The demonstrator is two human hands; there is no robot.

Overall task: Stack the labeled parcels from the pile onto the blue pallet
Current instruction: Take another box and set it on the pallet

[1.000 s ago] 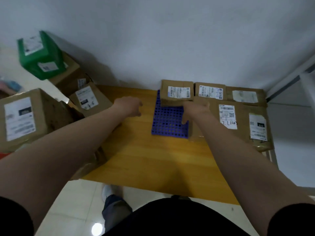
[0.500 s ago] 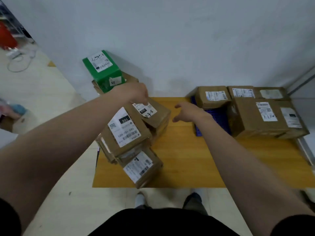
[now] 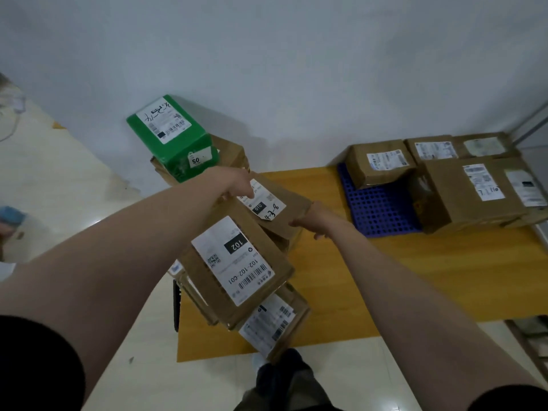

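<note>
The pile lies at the left end of the wooden table [image 3: 415, 277]. Its top brown parcel with a handwritten label [image 3: 268, 204] is tilted. My left hand [image 3: 235, 185] grips that parcel's far left edge, and my right hand [image 3: 314, 222] clasps its right edge, thumb on top. Below it lie a brown parcel labeled 102 [image 3: 237, 262] and another labeled parcel [image 3: 272, 324]. A green parcel [image 3: 172, 134] sits behind on more boxes. At the right, the blue pallet [image 3: 379, 209] carries a small brown parcel [image 3: 379, 164] and a large box [image 3: 468, 194].
Two more labeled parcels [image 3: 433, 149] line the wall behind the large box. A white wall runs close behind the table. A metal frame [image 3: 530, 123] stands at the far right. My feet and pale floor tiles show below the table's front edge.
My view and both arms swung left from the pallet to the pile. My left hand settled on the top parcel first, then my right hand reached in and closed on its right edge.
</note>
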